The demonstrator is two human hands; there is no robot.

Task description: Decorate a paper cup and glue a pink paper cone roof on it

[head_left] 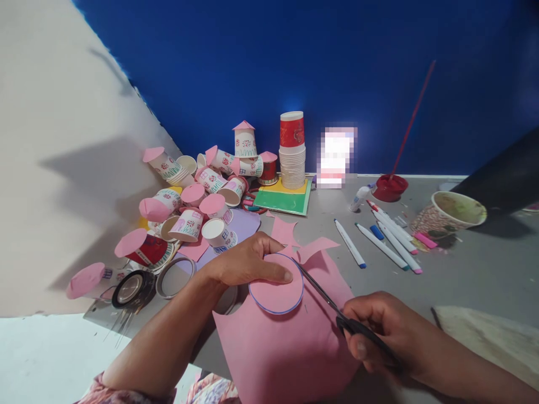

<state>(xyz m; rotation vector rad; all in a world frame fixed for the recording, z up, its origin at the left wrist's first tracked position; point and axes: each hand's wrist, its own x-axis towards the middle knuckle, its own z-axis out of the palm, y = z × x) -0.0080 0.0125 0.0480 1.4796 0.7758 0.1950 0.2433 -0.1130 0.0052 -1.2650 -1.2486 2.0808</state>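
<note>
A large sheet of pink paper point(290, 348) lies over the front of the table. On it is a round shape point(275, 294) outlined in blue. My left hand point(252, 261) grips the paper at that circle, thumb on top and the other fingers mostly hidden beneath. My right hand point(379, 325) is closed around the black handles of a pair of scissors point(322, 292). The scissor blades point up and left, with their tips at the upper right edge of the circle. A curled strip of pink paper point(320, 249) rises just beyond the tips.
Decorated paper cups point(187, 224) with pink tops crowd the left side, near tape rolls point(176, 278). A cup stack point(292, 163) stands on a green and yellow packet point(286, 201). Markers point(349, 243), a glue bottle point(359, 199), a red dish point(389, 188) and a patterned cup point(446, 216) are at right.
</note>
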